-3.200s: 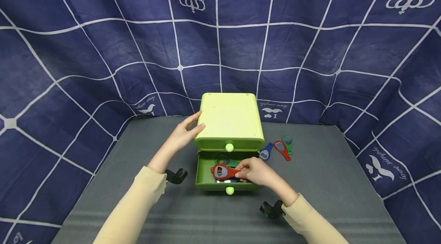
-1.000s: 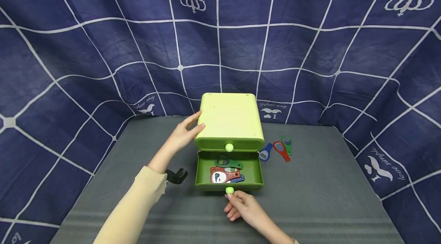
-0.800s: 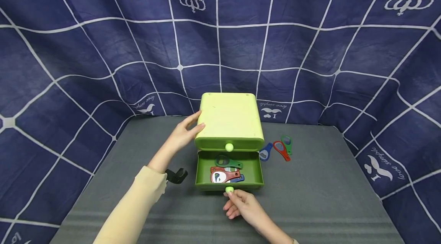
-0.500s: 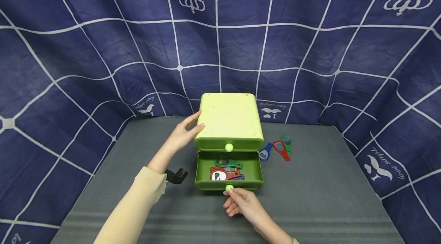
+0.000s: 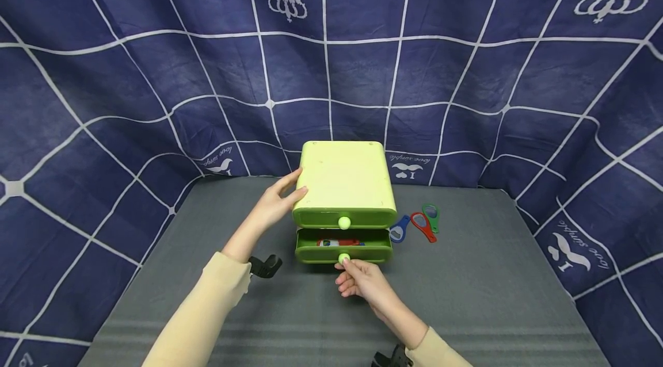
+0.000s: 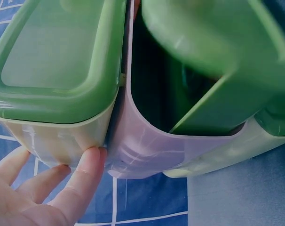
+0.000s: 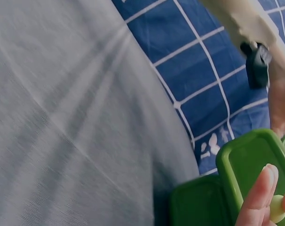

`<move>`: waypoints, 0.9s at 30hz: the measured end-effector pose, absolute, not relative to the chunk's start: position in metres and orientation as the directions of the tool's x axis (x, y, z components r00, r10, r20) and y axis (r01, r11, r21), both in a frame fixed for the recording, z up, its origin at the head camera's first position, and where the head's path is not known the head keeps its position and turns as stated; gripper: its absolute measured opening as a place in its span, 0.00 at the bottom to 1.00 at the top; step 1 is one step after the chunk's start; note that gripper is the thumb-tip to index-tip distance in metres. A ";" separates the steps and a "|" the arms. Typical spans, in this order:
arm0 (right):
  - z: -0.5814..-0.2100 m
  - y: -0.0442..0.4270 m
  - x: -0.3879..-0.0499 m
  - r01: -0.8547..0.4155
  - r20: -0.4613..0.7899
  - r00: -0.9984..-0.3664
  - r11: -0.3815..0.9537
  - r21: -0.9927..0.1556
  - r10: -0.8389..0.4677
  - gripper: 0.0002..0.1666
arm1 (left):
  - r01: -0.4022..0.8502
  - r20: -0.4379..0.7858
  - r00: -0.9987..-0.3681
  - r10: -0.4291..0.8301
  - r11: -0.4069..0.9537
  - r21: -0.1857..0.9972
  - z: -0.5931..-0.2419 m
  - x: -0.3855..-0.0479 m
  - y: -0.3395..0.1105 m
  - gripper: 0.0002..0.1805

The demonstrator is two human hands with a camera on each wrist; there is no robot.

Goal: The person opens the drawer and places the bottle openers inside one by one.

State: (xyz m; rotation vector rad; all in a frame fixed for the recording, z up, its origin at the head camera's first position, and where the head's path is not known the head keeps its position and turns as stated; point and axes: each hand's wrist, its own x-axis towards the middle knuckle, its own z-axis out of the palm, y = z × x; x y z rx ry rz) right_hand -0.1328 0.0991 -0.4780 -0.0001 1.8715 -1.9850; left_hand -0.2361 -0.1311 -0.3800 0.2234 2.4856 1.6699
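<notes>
Edges first: the green plastic drawer [image 5: 316,255] below the top one is sticking partway out of the pale yellow-green plastic cabinet [image 5: 346,174], a gap showing between its rim and the closed green top drawer [image 5: 317,218]. The grey cloth-covered bench [image 5: 497,281] is running well past the cabinet left, right and toward me; a navy white-gridded curtain [image 5: 466,82] is hanging along the back.

Three flat ring-headed pieces, blue [image 5: 403,224], red [image 5: 428,232] and green [image 5: 434,225], are lying off the cabinet's right side, blue closest. A flat red piece [image 5: 351,243] is lying inside the drawer, partly hidden by its front wall.

Fingers: my right hand [image 5: 366,286] is pinching the drawer's round pale-green knob [image 5: 343,257] between thumb and index, the others curling loosely below. My left hand [image 5: 270,205] is resting, fingers spread, against the cabinet's left side, touching the shell around the top drawer.
</notes>
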 end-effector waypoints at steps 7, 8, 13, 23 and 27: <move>-0.478 0.094 -0.156 0.244 -0.245 -0.940 0.032 -0.969 -0.238 0.31 | 0.048 -0.034 -0.978 0.205 0.382 0.923 -0.382 -0.234 -0.131 0.35; -0.477 0.093 -0.158 0.243 -0.244 -0.941 0.034 -0.970 -0.235 0.31 | 0.047 -0.032 -0.979 0.203 0.374 0.926 -0.382 -0.235 -0.131 0.35; -0.476 0.093 -0.166 0.231 -0.237 -0.943 0.051 -0.972 -0.235 0.31 | 0.059 -0.019 -0.979 0.201 0.375 0.925 -0.381 -0.236 -0.131 0.35; -0.479 0.094 -0.169 0.204 -0.212 -0.949 0.060 -0.977 -0.233 0.31 | 0.061 -0.019 -0.980 0.198 0.387 0.920 -0.380 -0.236 -0.130 0.35; -0.479 0.094 -0.170 0.189 -0.200 -0.955 0.070 -0.980 -0.221 0.31 | 0.060 -0.021 -0.980 0.198 0.394 0.917 -0.380 -0.235 -0.130 0.35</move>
